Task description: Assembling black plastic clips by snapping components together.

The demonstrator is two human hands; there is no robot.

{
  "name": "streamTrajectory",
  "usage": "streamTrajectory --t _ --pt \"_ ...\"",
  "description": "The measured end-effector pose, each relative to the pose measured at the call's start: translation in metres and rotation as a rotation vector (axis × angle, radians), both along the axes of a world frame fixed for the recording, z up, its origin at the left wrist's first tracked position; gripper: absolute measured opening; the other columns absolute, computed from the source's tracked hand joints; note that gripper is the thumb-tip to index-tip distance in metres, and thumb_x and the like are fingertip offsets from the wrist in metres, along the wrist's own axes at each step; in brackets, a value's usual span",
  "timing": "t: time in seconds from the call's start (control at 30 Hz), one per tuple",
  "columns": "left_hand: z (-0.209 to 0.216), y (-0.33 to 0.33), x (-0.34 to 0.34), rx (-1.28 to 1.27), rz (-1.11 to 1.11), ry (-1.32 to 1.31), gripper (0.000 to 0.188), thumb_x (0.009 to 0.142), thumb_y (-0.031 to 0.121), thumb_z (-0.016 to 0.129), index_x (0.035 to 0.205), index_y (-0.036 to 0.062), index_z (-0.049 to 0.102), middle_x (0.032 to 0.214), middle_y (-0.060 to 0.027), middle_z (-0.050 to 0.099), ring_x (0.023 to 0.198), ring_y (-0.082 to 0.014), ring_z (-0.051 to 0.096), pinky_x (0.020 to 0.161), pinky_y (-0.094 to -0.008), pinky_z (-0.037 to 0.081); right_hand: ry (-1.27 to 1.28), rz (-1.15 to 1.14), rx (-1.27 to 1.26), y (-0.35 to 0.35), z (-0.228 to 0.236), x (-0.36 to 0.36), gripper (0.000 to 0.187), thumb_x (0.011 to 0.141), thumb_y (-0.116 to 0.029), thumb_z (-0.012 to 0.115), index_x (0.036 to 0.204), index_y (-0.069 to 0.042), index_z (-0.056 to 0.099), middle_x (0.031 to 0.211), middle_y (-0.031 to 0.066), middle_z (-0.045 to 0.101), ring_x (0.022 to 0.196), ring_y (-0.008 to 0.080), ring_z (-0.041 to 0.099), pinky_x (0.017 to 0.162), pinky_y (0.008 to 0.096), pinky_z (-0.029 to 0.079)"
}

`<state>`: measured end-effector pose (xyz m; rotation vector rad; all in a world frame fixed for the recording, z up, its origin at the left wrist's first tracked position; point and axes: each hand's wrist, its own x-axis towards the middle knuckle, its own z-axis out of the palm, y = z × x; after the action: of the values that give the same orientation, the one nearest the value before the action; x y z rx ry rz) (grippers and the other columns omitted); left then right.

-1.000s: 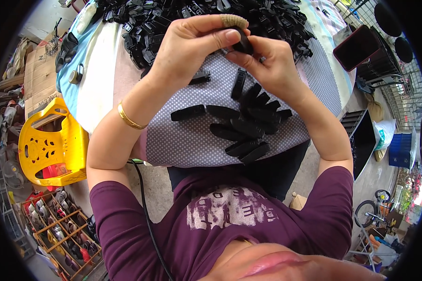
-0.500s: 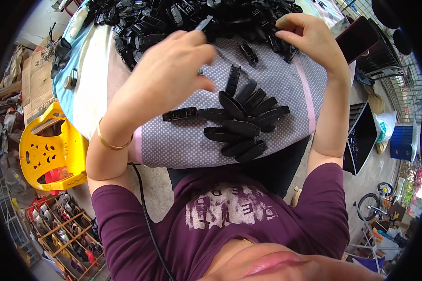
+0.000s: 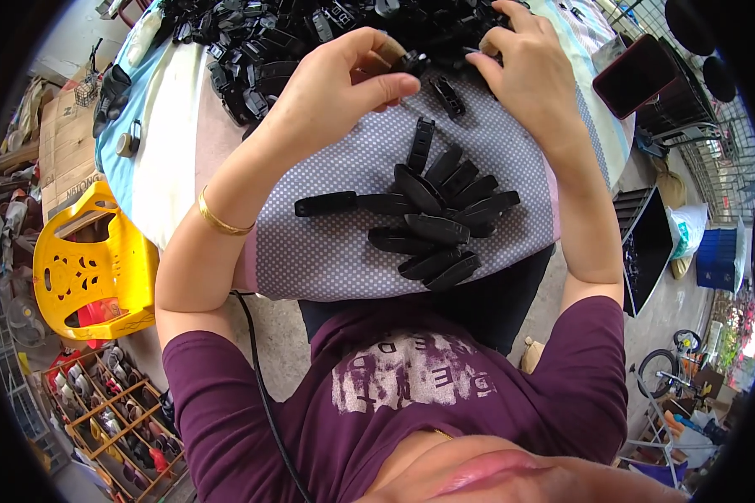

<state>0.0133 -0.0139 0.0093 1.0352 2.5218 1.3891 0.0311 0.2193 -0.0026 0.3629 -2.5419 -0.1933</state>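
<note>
Dozens of black parts are heaped toward the far edge of the table, apparently being picked over by left hand and right hand, both grips indiscernible, careful pinching seemingly required.

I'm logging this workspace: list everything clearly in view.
Heap: many parts, black, top centre
Loose parts: about a dozen, black, below heap
Dotted cloth: one, grey-white, under loose parts
Phone: one, dark, upper right
Cardboard: one piece, brown, upper left
Chair: one, yellow, left
Shoe rack: one, brown, lower left
Cable: one, black, below cloth
Crate: one, black, right
Basket: one, blue, far right
Bicycle: one, mostly dark, lower right
Bangle: one, gold, left forearm
Shirt: one, purple, bottom centre
Left hand: one, at heap's near edge
Right hand: one, heap's right side
</note>
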Motion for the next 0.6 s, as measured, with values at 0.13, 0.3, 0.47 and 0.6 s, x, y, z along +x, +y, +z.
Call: streamTrajectory --t 0.13,0.3,0.47,0.6 --pt "0.003 0.001 -0.004 0.208 0.006 -0.382 0.034 0.084 0.015 0.066 0.113 0.0005 0.056 0.097 -0.0079 0.062 0.088 -0.0118 0.061 0.081 -0.0237 0.049 0.264 0.498 -0.406 -0.005 0.006 -0.003 0.022 0.075 -0.014 0.07 0.092 -0.001 0.064 0.099 0.0084 0.062 0.08 0.0204 0.061 0.071 0.0317 0.05" --pt "-0.013 0.004 -0.007 0.193 0.032 -0.065 0.036 0.079 0.004 0.067 0.112 -0.002 0.057 0.097 -0.0072 0.063 0.091 -0.0126 0.061 0.082 -0.0238 0.05 -0.022 0.507 -0.743 -0.026 0.002 0.002 0.018 0.077 -0.014 0.074 0.081 0.0 0.063 0.07 0.0009 0.059 0.058 0.0046 0.054 0.054 0.0186 0.045" --pt "-0.018 0.007 -0.006 0.37 0.047 -0.27 0.04 0.077 0.0 0.067 0.116 -0.0013 0.055 0.103 -0.0082 0.063 0.092 -0.0131 0.061 0.083 -0.0239 0.05 -0.356 0.476 -1.082 -0.033 -0.005 0.002 0.018 0.08 -0.012 0.072 0.09 0.0 0.064 0.075 -0.0003 0.062 0.063 0.0035 0.055 0.059 0.0173 0.047" --pt "-0.02 0.007 -0.006 0.475 0.013 -0.321 0.044 0.078 0.002 0.068 0.119 0.0001 0.054 0.106 -0.0082 0.062 0.099 -0.0148 0.059 0.091 -0.0269 0.047 -0.406 0.681 -1.273 -0.03 -0.009 -0.003 0.03 0.078 -0.009 0.072 0.104 0.001 0.06 0.095 0.0073 0.065 0.086 0.0105 0.063 0.081 0.0241 0.051"
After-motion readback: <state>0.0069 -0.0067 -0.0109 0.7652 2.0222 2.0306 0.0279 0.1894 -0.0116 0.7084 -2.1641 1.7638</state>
